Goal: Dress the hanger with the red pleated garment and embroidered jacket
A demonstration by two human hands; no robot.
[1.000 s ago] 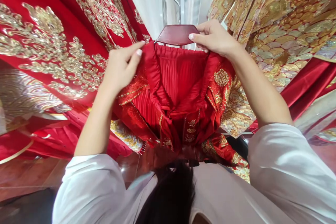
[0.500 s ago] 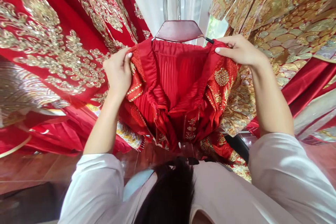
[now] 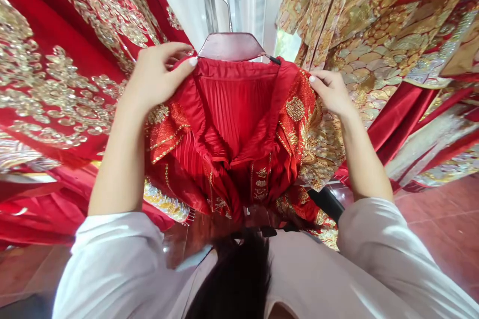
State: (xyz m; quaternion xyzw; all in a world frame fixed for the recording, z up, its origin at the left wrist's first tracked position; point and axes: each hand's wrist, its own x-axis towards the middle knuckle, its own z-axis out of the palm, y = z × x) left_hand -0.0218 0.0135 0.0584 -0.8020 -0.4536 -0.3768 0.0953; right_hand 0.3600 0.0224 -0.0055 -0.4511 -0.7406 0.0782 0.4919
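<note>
A red dress [image 3: 235,104] with a pleated inside and gold embroidery hangs from a hanger [image 3: 231,47] with a flat, dull-pink centre piece. The hanger's metal hook rises from its middle. My left hand [image 3: 159,72] grips the dress's left shoulder beside the hanger, thumb on the collar edge and fingers behind. On the other side, my right hand [image 3: 331,89] pinches the outer edge of the embroidered right shoulder between thumb and fingers. The collar lies open between my hands, and the hanger's black arm tip shows at the right shoulder.
Left of me hangs a red garment with silvery-gold beadwork [image 3: 71,75]. A gold scale-patterned garment [image 3: 374,45] hangs close on the right. Behind the hanger are metal rails and a white door frame [image 3: 271,5]. Reddish tiles [image 3: 441,219] cover the floor.
My left hand has shifted its hold inward to the collar by the hanger. My right hand has slid outward along the shoulder. The view has swung, so the dress appears further left.
</note>
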